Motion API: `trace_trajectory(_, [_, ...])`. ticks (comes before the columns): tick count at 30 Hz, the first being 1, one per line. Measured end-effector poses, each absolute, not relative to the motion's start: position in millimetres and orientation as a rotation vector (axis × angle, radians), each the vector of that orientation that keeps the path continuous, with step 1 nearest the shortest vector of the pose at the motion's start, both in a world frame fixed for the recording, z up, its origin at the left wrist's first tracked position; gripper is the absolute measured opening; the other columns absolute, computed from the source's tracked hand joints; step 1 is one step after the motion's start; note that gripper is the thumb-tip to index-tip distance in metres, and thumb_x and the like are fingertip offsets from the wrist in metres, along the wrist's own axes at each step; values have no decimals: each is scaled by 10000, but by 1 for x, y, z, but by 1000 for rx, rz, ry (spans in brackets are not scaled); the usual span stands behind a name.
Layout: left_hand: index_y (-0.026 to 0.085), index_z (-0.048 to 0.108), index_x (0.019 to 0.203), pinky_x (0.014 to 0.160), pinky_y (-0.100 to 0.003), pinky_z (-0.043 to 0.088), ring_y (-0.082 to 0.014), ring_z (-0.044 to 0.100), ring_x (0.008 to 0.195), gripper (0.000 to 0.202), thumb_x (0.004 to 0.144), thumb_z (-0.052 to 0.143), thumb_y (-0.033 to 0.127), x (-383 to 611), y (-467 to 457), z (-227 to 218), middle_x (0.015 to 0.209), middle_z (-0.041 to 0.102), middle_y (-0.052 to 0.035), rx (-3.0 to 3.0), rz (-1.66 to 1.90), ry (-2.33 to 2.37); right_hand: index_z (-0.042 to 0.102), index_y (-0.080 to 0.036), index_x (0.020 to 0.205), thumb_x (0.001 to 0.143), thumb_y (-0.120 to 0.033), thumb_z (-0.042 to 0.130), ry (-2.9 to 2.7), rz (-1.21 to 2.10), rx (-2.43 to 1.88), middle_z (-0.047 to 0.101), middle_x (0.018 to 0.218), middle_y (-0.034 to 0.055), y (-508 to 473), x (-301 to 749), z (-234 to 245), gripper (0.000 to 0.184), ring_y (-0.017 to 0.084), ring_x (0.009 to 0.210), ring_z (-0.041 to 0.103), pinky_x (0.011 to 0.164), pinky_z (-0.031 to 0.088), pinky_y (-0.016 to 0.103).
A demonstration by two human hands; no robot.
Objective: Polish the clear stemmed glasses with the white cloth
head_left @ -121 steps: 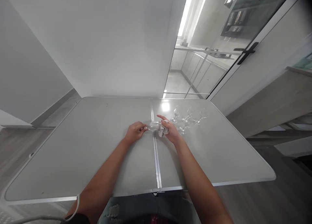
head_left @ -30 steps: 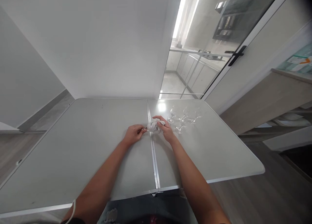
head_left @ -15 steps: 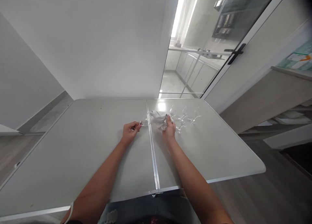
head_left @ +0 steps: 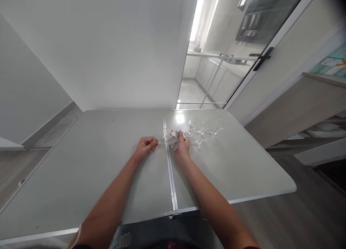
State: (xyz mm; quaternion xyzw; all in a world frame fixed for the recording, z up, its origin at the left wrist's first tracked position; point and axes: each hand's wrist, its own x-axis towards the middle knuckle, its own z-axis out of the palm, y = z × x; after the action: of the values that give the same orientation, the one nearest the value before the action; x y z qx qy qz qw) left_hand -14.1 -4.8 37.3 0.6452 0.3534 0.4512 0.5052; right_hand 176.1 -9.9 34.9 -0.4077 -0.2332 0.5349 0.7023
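Observation:
My left hand (head_left: 146,146) is pinched around the stem end of a clear wine glass (head_left: 161,139), which lies sideways above the table seam with its bowl toward the right. Bunched in my right hand (head_left: 182,145) is a white cloth (head_left: 174,138), pressed at the bowl's rim; part of the bowl is hidden by it. Just right of that hand stand several more clear stemmed glasses (head_left: 201,130) in a cluster on the table.
The pale folding table (head_left: 108,169) has a metal seam down its middle. A white wall (head_left: 129,54) meets its far edge. Behind on the right is a glass door with a black handle (head_left: 262,58), and shelving (head_left: 302,112) stands to the right.
My right hand has drawn the cloth slightly left and bunched it smaller, uncovering the nearest standing glass. My left hand has shifted a little to the right with the wine glass.

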Motion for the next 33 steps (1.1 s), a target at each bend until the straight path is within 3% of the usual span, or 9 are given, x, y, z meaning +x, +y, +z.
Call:
trace_trajectory(5, [131, 668, 649, 513, -241, 339, -104, 434, 518, 520, 851, 663, 610, -11, -9, 41, 530, 533, -20, 1686, 774, 659, 718, -140, 971, 836, -550, 685, -578, 1201, -988, 752, 938, 96, -11, 175, 30, 433, 195, 806, 700, 666, 550, 288])
trace_trajectory(10, [129, 719, 673, 470, -257, 347, -118, 437, 473, 555, 784, 688, 672, -20, -9, 44, 497, 531, -35, 1652, 583, 544, 677, -197, 986, 850, -496, 657, -488, 994, -1008, 741, 905, 52, -5, 194, 30, 329, 200, 859, 695, 647, 542, 273])
trace_trajectory(12, [129, 729, 677, 462, -260, 348, -122, 438, 460, 565, 757, 702, 688, -22, -9, 44, 486, 532, -37, 1648, 517, 516, 659, -211, 935, 830, -467, 682, -399, 987, -1040, 721, 822, 28, -3, 199, 29, 278, 195, 789, 681, 599, 531, 268])
trace_trajectory(16, [125, 735, 727, 477, -244, 343, -110, 441, 471, 530, 790, 701, 650, -17, -7, 43, 497, 541, -23, 1619, 675, 621, 639, -194, 799, 787, -394, 730, -355, 1202, -1093, 672, 687, 1, -6, 190, 31, 219, 164, 629, 628, 548, 511, 263])
trace_trajectory(22, [123, 711, 729, 456, -219, 293, -79, 406, 429, 467, 846, 696, 574, -9, -2, 37, 478, 540, 1, 1488, 982, 818, 706, -190, 946, 831, -417, 672, -477, 1654, -666, 766, 974, 65, -14, 176, 47, 257, 233, 876, 704, 709, 579, 339])
trace_trajectory(28, [111, 722, 728, 456, -226, 308, -86, 437, 426, 461, 819, 732, 562, -12, -2, 29, 477, 548, -6, 1460, 867, 710, 711, -189, 994, 872, -511, 606, -619, 1725, -631, 770, 954, 79, -19, 178, 54, 360, 281, 929, 715, 746, 589, 397])
trace_trajectory(33, [114, 707, 714, 451, -227, 310, -83, 410, 437, 457, 818, 735, 558, -13, -2, 29, 467, 512, 6, 1359, 990, 794, 719, -207, 1010, 880, -520, 595, -610, 1594, -637, 766, 985, 64, -17, 182, 53, 362, 253, 946, 709, 756, 586, 365])
